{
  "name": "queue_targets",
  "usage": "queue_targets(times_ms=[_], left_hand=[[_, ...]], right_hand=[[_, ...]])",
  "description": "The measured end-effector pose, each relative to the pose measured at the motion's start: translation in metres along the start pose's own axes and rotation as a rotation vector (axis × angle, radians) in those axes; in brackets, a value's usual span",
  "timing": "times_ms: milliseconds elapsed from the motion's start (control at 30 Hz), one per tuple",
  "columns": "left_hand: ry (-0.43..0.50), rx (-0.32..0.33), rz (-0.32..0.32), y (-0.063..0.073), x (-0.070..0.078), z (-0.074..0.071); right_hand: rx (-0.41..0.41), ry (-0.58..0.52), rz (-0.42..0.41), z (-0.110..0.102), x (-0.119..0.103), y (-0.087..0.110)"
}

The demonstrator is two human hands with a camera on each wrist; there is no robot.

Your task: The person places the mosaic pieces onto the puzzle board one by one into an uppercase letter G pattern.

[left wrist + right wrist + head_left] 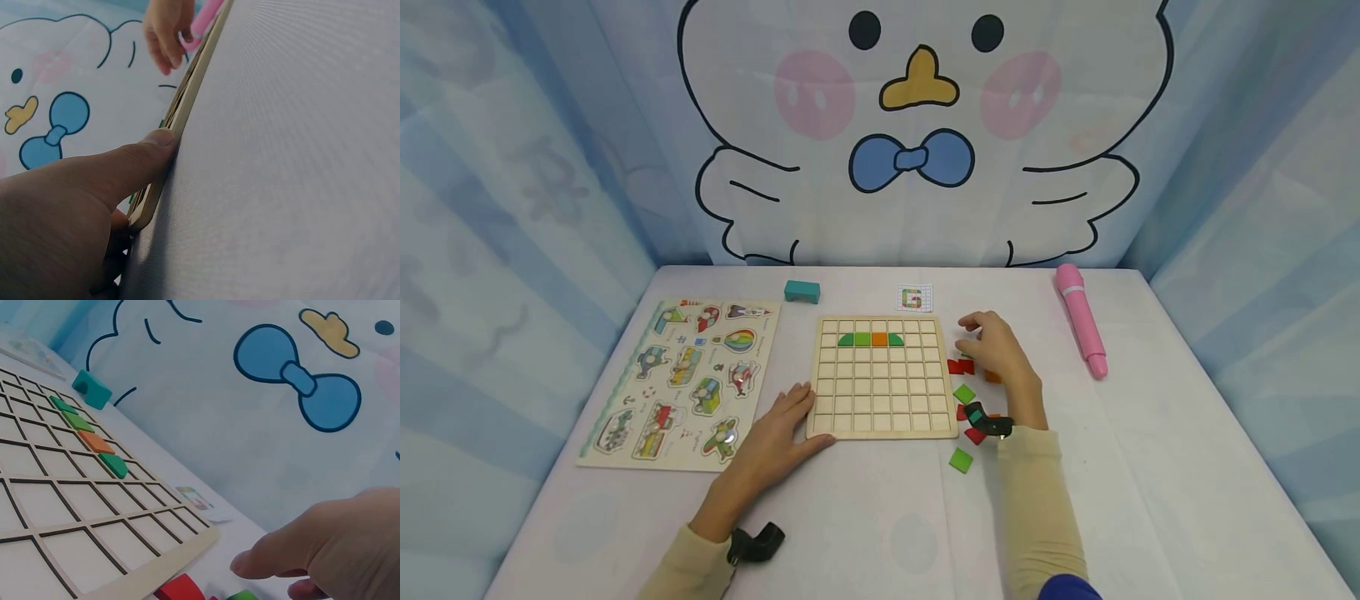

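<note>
A square wooden grid board [880,434] lies on the table. One row near its far side holds a green rounded piece [846,340], a light green square [862,339], an orange square [879,339] and another green rounded piece [896,340]. At the board's near left corner rests my left hand [778,437], thumb along the front edge and fingers against the left side. My right hand [1000,346] is over loose pieces beside the board, thumb and index finger apart with nothing visible between them. Red pieces [961,367] and a green square [964,392] lie beneath and near it.
Behind the board lie a small pattern card [914,297] and a teal block [802,292]. An illustrated puzzle board [681,392] is at the left, and a pink marker-shaped stick [1082,321] at the right. Another green square [961,460] sits near the board's front right corner.
</note>
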State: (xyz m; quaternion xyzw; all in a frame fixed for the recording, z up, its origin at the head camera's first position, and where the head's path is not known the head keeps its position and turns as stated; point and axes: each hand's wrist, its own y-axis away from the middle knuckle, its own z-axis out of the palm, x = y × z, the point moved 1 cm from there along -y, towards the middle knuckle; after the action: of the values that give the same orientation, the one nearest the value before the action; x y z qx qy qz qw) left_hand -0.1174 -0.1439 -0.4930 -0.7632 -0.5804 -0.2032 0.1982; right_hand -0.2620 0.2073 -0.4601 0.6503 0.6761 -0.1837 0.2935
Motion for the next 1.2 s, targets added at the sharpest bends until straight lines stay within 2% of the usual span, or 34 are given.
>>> queue_targets(times_ms=[233, 500, 967, 1200], left_hand=[[0.001, 0.000, -0.005, 0.0002, -0.0001, -0.0007], [0.008, -0.007, -0.012, 0.0001, -0.0012, -0.0002], [0.011, 0.000, -0.008, 0.0000, -0.0020, 0.0008], [0.012, 0.000, -0.004, -0.0002, -0.0020, 0.0009]], right_hand=[[-0.081, -0.002, 0.089, -0.0078, 0.0028, 0.0046], [-0.144, 0.050, 0.141, -0.0087, 0.0057, 0.0041], [-0.121, 0.033, 0.118, -0.0068, 0.0067, 0.0039], [-0.081, 0.036, 0.073, -0.0042, 0.0042, 0.0024]])
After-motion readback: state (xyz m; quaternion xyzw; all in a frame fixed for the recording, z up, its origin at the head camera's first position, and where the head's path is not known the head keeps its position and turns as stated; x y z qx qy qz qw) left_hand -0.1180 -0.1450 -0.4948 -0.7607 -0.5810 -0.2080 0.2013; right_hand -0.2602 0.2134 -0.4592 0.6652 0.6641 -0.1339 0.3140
